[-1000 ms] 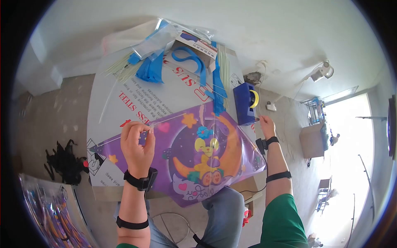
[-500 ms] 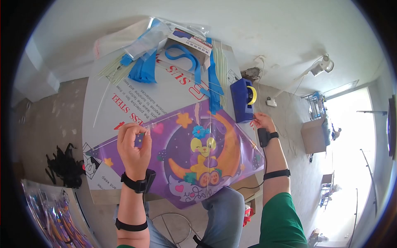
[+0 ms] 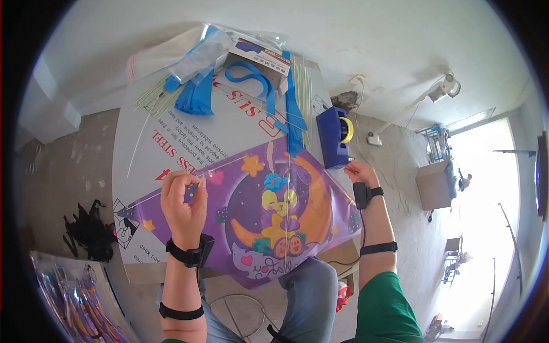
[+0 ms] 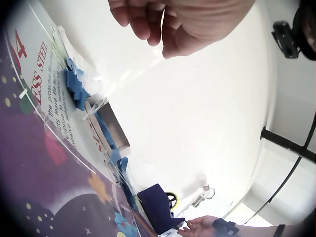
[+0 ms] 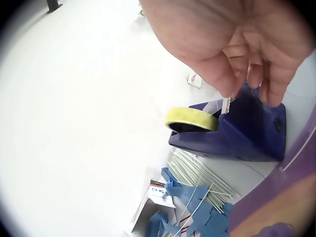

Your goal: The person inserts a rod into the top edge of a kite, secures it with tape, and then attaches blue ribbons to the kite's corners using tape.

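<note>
The right hand point(image 3: 366, 173) had spread from a tighter bunch, its bent fingers beside the tape dispenser point(image 3: 329, 137), seemingly putting the yellow tape point(image 5: 190, 117) within reach; any grip could not be told. The left hand point(image 3: 186, 203) held thumb and forefinger nearly together above the purple sheet point(image 3: 320, 200), contents unclear. The sheet lay across the board point(image 3: 143, 143).

The purple sheet point(image 3: 269, 217), printed with a cartoon animal on an orange moon, lies spread on the board point(image 3: 137, 137), overhanging its near edge. The blue dispenser point(image 3: 330, 139), loaded with yellow tape point(image 3: 346, 130), sits near it.
</note>
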Available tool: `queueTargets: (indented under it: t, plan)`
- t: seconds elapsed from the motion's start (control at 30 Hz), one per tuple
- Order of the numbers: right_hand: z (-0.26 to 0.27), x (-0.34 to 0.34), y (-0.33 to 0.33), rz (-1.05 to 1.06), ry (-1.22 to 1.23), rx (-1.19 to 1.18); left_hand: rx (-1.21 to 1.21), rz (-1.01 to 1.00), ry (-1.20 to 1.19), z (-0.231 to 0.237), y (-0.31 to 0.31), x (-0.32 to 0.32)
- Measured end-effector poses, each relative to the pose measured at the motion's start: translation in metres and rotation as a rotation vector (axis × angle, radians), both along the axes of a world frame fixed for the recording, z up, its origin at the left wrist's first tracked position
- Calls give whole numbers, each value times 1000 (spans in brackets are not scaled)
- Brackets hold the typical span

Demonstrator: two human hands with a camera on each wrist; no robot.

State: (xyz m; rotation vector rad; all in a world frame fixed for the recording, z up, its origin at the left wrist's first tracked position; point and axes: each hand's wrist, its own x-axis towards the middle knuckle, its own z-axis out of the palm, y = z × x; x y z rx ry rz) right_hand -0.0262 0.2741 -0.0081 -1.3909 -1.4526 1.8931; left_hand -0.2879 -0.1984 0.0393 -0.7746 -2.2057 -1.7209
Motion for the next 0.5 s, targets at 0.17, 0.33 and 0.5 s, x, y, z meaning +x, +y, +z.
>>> queueTargets:
  t: [0.17, 0.33, 0.5]
  plan:
    - [9, 0, -4, 37, 20, -25, -1, 3, -9, 1, -1, 0]
    - [11, -4, -3, 26, -18, -86, 5, 0, -23, 1, -1, -1]
    - [-1, 2, -5, 9, 50, -69, 8, -6, -35, 2, 1, 0]
